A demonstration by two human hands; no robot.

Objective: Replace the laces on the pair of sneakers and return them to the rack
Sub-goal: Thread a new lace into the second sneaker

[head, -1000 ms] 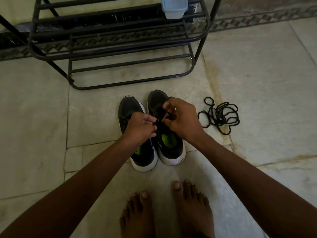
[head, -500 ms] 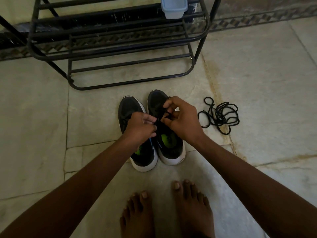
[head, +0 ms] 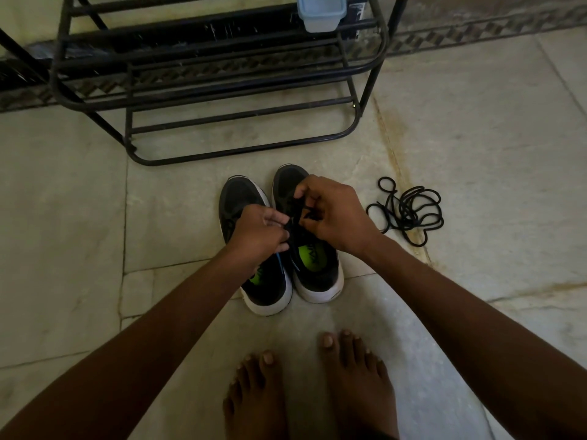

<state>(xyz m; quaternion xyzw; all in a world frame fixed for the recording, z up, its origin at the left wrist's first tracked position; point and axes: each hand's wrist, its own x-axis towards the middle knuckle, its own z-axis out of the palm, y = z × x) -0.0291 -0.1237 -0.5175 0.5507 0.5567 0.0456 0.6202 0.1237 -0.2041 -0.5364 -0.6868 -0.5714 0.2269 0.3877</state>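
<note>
- My left hand and right hand each pinch the lace over the right sneaker, keeping it taut for threading.
- Spare lace lies nearby; rack beyond.

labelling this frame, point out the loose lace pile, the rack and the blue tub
loose lace pile [head: 409, 211], head view, middle of the tangle
rack [head: 241, 150], head view, bottom front bar
blue tub [head: 320, 14], head view, front wall
</note>
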